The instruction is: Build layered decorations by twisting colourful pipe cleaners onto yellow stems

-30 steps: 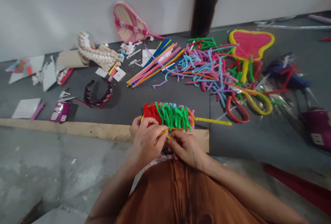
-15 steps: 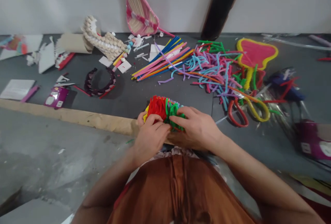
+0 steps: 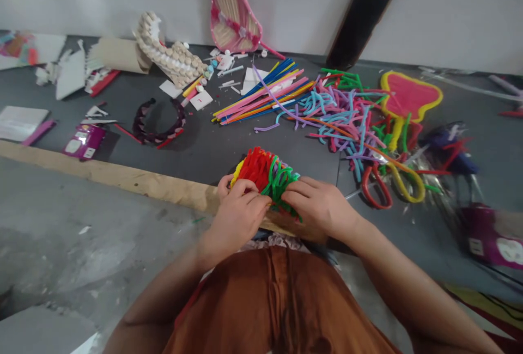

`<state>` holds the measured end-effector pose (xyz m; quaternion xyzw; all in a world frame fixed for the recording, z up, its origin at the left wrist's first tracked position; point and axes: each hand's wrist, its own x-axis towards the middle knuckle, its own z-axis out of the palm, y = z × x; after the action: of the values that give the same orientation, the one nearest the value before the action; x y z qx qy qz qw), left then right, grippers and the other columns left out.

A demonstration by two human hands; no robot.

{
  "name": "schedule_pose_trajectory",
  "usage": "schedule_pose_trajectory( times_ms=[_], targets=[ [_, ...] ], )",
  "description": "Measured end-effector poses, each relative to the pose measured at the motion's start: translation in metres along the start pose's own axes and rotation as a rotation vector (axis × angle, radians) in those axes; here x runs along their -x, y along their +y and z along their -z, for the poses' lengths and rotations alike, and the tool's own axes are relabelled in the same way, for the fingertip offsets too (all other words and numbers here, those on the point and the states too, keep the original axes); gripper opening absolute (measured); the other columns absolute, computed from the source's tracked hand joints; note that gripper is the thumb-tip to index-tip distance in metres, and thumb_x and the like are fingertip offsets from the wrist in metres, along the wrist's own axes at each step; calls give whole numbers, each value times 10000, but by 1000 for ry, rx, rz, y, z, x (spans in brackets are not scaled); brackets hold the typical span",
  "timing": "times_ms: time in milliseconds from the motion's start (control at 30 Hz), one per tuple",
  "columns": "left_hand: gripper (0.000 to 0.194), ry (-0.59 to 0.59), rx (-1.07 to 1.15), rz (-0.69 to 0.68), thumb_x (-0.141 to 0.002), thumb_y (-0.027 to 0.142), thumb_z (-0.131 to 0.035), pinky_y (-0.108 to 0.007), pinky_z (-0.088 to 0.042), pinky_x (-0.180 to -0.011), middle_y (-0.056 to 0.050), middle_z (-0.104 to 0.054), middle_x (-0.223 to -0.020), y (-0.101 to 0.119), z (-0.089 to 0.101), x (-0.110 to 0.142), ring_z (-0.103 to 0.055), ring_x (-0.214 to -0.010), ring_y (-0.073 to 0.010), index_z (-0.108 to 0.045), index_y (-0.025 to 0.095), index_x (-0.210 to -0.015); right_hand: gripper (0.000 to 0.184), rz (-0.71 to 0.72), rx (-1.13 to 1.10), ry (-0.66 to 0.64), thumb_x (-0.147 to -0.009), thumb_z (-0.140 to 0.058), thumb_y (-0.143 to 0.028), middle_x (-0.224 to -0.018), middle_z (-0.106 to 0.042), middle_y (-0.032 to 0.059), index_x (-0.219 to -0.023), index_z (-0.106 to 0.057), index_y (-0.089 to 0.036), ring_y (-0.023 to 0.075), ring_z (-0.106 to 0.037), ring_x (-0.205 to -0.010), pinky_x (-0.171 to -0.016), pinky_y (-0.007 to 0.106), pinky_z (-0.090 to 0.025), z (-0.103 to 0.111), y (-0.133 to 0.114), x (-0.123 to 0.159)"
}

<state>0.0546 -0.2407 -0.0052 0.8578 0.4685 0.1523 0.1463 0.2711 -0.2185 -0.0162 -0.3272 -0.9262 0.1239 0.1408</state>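
Both my hands work on a pipe-cleaner piece (image 3: 261, 171) at the table's front edge, with yellow, red and green bent stems packed side by side and some purple behind. My left hand (image 3: 239, 209) is closed around its yellow and red end, fingers curled over the front. At the green end, the fingers of my right hand (image 3: 321, 204) are bent and pressed against the looped green stems. Those loops stand looser than the red ones. The underside of the piece is hidden by my hands.
Loose pipe cleaners (image 3: 330, 106) lie in a heap beyond my hands, beside straight stems (image 3: 261, 98). Scissors (image 3: 378, 188) lie to the right. A dark braided headband (image 3: 159, 128) is on the left. A pink fan (image 3: 235, 19) and a phone (image 3: 362, 22) lean on the wall.
My right fingers have shifted from on top of the green stems to their right side, and the green loops now spread out more. My left hand keeps its hold. The view has tilted slightly.
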Motion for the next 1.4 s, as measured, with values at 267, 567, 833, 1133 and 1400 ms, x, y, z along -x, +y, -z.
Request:
schedule_pose_trajectory(
  times_ms=[267, 567, 833, 1133, 1400],
  targets=[
    [158, -5, 4, -12, -927, 217, -530, -479, -272, -1001, 4, -707, -782, 1, 0, -1, -527, -915, -206, -683, 212, -888, 105, -113, 64, 136, -878, -598, -295, -847, -669, 34, -887, -659, -209, 215, -469, -846, -723, 344, -318, -4, -5, 2],
    [150, -7, -25, -16, -902, 193, -546, -502, -230, -1020, 9, -719, -779, 1, 1, -3, -541, -919, -205, -691, 230, -891, 100, -171, 52, 193, -891, -570, -245, -824, -684, 23, -876, -663, -214, 211, -471, -866, -817, 385, -278, 1, 0, 3],
    [143, -4, -25, -11, -899, 195, -548, -521, -199, -1021, 13, -723, -782, 2, 2, -4, -555, -920, -206, -685, 224, -869, 101, -157, 47, 199, -884, -566, -237, -832, -680, 25, -868, -662, -212, 213, -476, -881, -843, 389, -273, 5, -1, -1],
    [173, -13, -23, -8, -910, 205, -527, -515, -205, -1019, 6, -718, -768, 2, 4, -4, -546, -912, -210, -688, 225, -852, 95, -156, 20, 142, -881, -581, -216, -856, -670, 18, -908, -671, -228, 211, -465, -905, -832, 382, -265, 3, 5, -7],
    [167, -30, -32, 4, -915, 214, -525, -520, -214, -1011, 0, -726, -793, 1, 5, -4, -544, -931, -215, -685, 223, -869, 104, -161, -1, 90, -908, -562, -233, -859, -674, 31, -898, -665, -218, 216, -470, -907, -822, 376, -274, 3, 7, -9]
  ],
)
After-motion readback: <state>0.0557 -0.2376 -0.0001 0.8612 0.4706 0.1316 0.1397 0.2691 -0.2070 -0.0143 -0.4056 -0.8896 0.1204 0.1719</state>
